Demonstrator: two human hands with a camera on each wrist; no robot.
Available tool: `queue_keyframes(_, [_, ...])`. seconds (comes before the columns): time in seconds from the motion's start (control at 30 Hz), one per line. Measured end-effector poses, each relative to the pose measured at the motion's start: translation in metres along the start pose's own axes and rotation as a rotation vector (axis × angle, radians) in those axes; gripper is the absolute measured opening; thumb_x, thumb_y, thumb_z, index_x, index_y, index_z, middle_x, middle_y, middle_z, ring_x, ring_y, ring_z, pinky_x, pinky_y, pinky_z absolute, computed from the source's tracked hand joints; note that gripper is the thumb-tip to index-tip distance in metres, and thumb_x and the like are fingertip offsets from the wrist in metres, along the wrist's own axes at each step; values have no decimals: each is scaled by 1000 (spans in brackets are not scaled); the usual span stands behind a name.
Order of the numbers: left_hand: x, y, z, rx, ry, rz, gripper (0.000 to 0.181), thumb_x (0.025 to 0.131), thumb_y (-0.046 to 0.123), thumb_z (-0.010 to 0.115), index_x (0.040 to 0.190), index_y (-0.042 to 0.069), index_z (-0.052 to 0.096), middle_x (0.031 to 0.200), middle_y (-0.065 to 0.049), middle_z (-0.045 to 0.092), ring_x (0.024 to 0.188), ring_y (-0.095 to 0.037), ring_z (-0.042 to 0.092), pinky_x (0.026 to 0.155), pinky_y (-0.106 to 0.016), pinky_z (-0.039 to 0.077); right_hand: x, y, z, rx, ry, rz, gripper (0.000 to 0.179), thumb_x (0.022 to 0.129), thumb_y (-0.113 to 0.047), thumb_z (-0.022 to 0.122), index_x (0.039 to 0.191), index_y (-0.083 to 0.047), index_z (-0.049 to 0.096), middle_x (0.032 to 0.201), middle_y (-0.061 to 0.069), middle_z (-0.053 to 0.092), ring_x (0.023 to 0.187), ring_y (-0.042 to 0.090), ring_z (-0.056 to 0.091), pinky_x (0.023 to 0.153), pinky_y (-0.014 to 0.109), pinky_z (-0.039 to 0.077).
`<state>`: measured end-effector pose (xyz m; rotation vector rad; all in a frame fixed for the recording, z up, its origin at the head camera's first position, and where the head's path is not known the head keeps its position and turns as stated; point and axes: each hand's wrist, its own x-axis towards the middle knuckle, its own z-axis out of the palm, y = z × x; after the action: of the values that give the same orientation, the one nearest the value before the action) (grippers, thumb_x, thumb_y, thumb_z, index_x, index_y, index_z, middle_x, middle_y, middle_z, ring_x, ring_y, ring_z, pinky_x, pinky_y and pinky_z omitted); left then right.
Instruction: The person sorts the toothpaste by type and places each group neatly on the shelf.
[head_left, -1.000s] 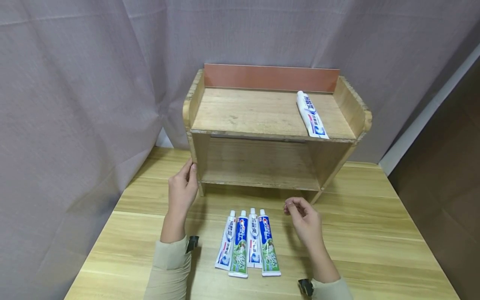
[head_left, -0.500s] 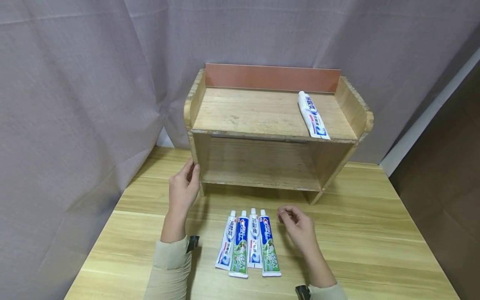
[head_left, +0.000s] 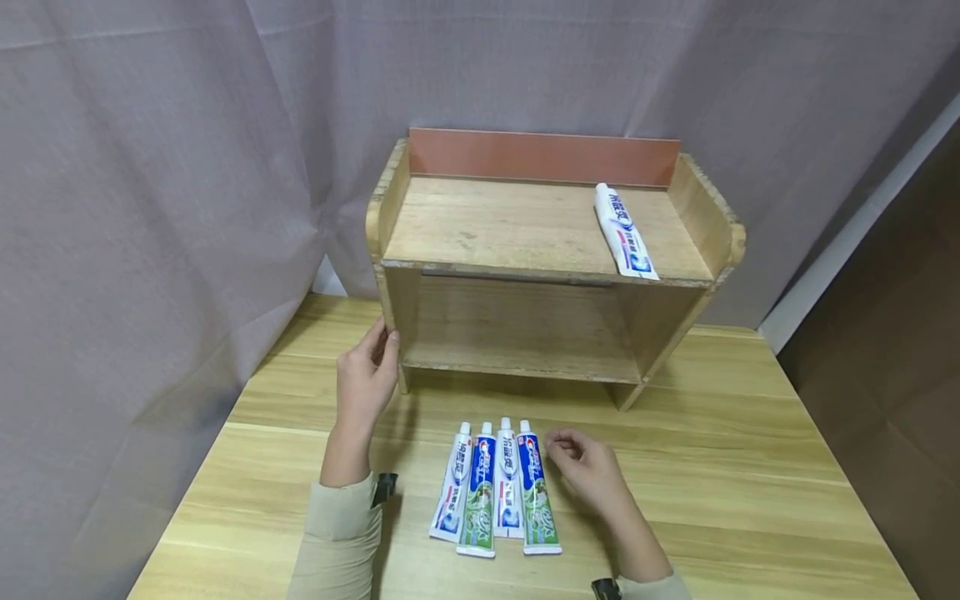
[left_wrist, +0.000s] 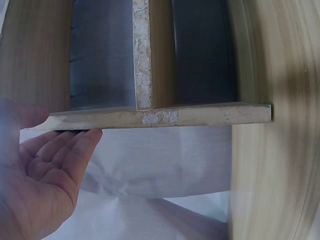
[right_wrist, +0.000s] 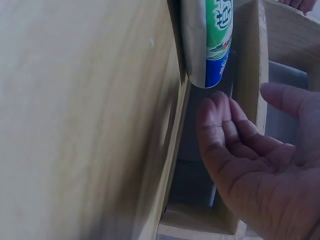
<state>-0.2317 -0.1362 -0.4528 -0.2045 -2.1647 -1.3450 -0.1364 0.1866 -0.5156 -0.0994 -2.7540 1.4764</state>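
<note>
A small wooden shelf (head_left: 517, 329) stands at the back of the table. My left hand (head_left: 367, 379) grips its left side panel, thumb and fingers on opposite faces in the left wrist view, where the panel (left_wrist: 210, 116) runs across. On the table lie several toothpaste tubes in a row, caps toward the shelf: a white tube (head_left: 453, 487), a blue-and-green tube (head_left: 480, 492), another white tube (head_left: 508, 487) and a second blue-and-green tube (head_left: 537, 492). My right hand (head_left: 592, 471) is just right of that last tube, fingers loosely bent, holding nothing. The tube's end (right_wrist: 215, 45) shows beyond its fingertips.
One more white toothpaste tube (head_left: 626, 233) lies on the shelf's top board, right of centre, its flat end at the front edge. A reddish-brown strip (head_left: 543, 156) backs that board. Grey curtain (head_left: 187, 167) hangs behind, and a dark brown panel (head_left: 885, 350) stands right.
My right hand has come down and left, from near the shelf's right leg to beside the rightmost tube. The left hand keeps its grip on the shelf's side; the tubes lie as before.
</note>
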Motion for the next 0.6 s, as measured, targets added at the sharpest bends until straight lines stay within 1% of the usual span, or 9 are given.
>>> queue_keyframes(0.07, [0, 0, 0, -8, 0, 7, 38, 103, 19, 59, 136, 2, 61, 121, -21, 68, 103, -29, 72, 82, -27, 62, -1, 2, 1, -8, -21, 17, 20, 94, -17, 72, 109, -4, 72, 94, 3, 71, 88, 15, 66, 80, 22, 59])
queue_keyframes(0.23, [-1, -2, 1, -21, 13, 15, 37, 101, 16, 62, 134, 0, 61, 119, -21, 69, 104, -29, 71, 82, -26, 61, -2, 2, 4, 7, -74, 46, 28, 91, -22, 76, 110, -2, 71, 93, 2, 71, 85, 14, 66, 76, 23, 60])
queue_keyframes(0.43, [-1, -4, 3, -8, 36, 25, 36, 100, 14, 64, 133, -1, 62, 118, -22, 69, 103, -30, 71, 82, -26, 62, -4, 2, 8, -28, -144, 73, 34, 85, -26, 82, 105, 0, 71, 86, 2, 69, 78, 13, 64, 71, 26, 60])
queue_keyframes(0.6, [0, -4, 5, -7, 46, 24, 35, 100, 13, 64, 133, 0, 63, 118, -22, 68, 104, -29, 71, 82, -26, 61, -4, 1, 10, -61, -161, 96, 38, 81, -28, 85, 104, 0, 70, 84, 1, 68, 77, 13, 64, 71, 28, 60])
